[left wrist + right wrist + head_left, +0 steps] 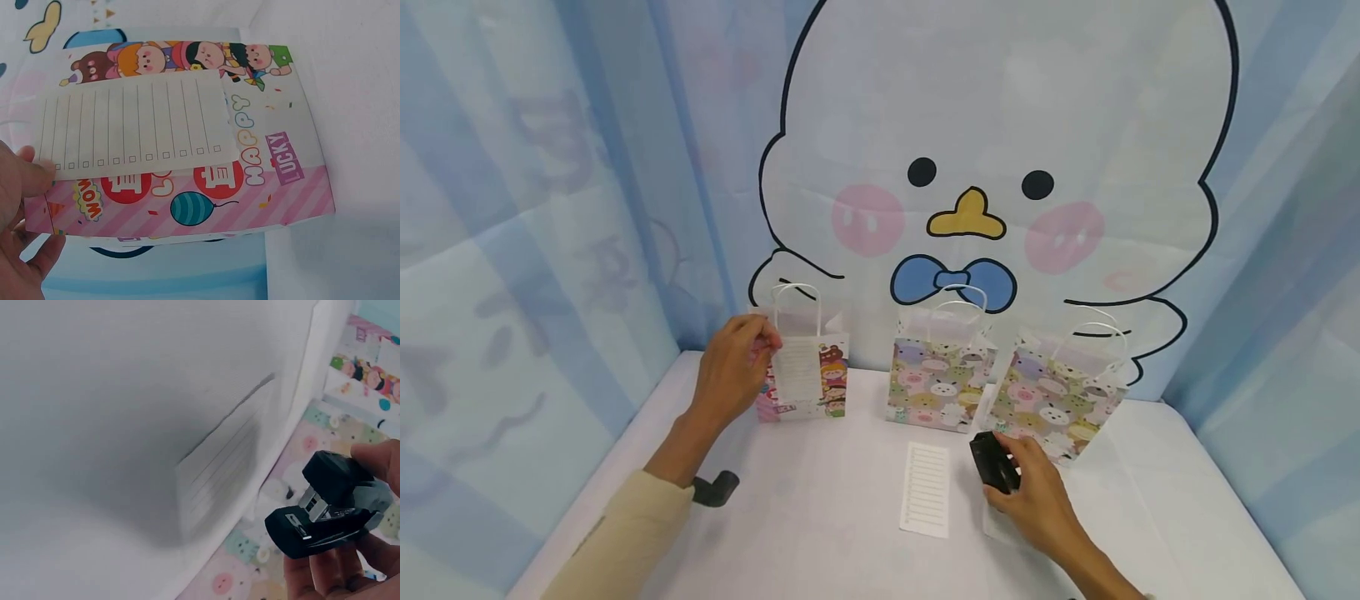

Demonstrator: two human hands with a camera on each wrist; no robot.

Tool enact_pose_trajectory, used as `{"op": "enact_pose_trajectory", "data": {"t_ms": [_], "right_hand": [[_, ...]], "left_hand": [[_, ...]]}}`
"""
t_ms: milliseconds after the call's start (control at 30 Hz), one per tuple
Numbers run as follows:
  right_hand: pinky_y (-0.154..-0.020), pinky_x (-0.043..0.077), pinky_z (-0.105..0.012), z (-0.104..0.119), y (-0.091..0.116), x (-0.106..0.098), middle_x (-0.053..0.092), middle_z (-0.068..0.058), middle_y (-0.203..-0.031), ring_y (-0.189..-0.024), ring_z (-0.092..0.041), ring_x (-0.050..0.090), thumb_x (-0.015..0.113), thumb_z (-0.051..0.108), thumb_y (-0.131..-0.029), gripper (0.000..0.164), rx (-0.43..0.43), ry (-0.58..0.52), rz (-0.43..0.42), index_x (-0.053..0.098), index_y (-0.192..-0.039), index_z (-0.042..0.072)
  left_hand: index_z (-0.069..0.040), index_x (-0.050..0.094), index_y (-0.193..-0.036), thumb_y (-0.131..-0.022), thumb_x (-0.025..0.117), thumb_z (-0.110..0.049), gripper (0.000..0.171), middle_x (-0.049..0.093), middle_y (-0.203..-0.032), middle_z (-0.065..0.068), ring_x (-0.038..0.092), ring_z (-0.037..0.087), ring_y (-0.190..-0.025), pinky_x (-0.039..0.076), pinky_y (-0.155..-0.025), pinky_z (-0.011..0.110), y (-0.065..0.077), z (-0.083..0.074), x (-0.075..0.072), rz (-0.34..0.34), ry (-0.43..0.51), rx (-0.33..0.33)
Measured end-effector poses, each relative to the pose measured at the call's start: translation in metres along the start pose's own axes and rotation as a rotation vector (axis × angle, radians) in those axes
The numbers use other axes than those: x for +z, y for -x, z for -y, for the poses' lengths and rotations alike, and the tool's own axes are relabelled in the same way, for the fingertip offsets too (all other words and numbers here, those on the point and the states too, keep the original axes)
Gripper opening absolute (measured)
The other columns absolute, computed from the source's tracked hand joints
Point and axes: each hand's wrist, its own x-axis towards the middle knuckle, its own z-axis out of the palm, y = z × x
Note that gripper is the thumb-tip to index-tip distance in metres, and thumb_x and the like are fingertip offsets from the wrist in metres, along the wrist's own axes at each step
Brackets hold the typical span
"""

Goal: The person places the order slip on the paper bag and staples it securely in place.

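At the left, my left hand point(737, 367) pinches the edge of a ruled paper slip point(131, 125) with small checkboxes, together with the upper part of a paper gift bag point(306, 134). The slip lies flat over the bag's printed front, which shows cartoon characters and pink stripes. The bag stands upright with its white handles up. My right hand point(1037, 500) grips a small black stapler point(995, 462) between thumb and fingers, in front of the right-hand bag. In the right wrist view the stapler's point(328, 509) jaws stand apart, with no paper between them.
Two animal-print gift bags stand along the back: a middle bag point(936, 383) and a right bag point(1048, 404), turned at an angle. One checkbox slip point(925, 490) lies mid-table. Another slip point(219, 462) lies below the right hand. A printed curtain point(970, 108) hangs behind the table.
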Motion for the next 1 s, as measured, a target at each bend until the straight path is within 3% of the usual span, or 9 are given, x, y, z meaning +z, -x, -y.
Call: {"op": "enact_pose_trajectory", "data": {"t_ms": [167,433,667,767,1000], "right_hand": [[-0.090,0.056,-0.043,0.016,-0.006,0.006,0.062,-0.009,-0.127,-0.113,-0.026,0.061,0.091,0.017,-0.084,0.071,0.010,-0.073,0.003,0.057,-0.146,0.009],[-0.098,0.059,-0.044,0.039,-0.020,0.020,0.070,-0.012,-0.132,-0.119,-0.026,0.067,0.082,0.030,-0.095,0.071,-0.030,-0.252,0.014,0.043,-0.153,0.017],[-0.082,0.057,-0.029,0.064,-0.031,0.035,0.074,-0.012,-0.122,-0.104,-0.021,0.066,0.077,0.016,-0.097,0.054,0.035,-0.563,0.019,0.049,-0.144,0.019],[-0.085,0.060,-0.032,0.075,-0.035,0.041,0.073,-0.013,-0.122,-0.100,-0.021,0.065,0.077,0.019,-0.098,0.052,0.076,-0.655,0.045,0.050,-0.143,0.018],[-0.096,0.062,-0.042,0.103,-0.043,0.056,0.073,-0.014,-0.129,-0.109,-0.021,0.067,0.078,0.027,-0.099,0.054,0.098,-0.843,0.149,0.051,-0.144,0.015]], "left_hand": [[-0.007,0.067,-0.097,-0.096,0.073,0.004,0.012,0.069,-0.125,0.019,0.062,0.037,-0.111,0.060,-0.089,0.055,0.000,0.000,0.000,0.005,0.001,0.001],[-0.005,0.068,-0.099,-0.097,0.072,0.001,0.008,0.068,-0.126,0.019,0.062,0.037,-0.113,0.060,-0.091,0.055,-0.001,0.000,-0.001,0.025,-0.006,-0.013],[-0.006,0.068,-0.098,-0.098,0.070,0.002,0.008,0.069,-0.127,0.019,0.062,0.037,-0.114,0.059,-0.091,0.054,-0.002,0.001,0.000,0.019,0.012,-0.007],[-0.006,0.068,-0.098,-0.097,0.071,0.003,0.010,0.069,-0.127,0.018,0.063,0.037,-0.114,0.059,-0.092,0.054,-0.002,0.001,0.001,0.015,0.011,-0.006],[-0.012,0.066,-0.095,-0.094,0.073,0.004,0.018,0.070,-0.127,0.018,0.063,0.037,-0.116,0.060,-0.092,0.055,-0.001,0.002,0.001,0.005,0.003,-0.005]]}}
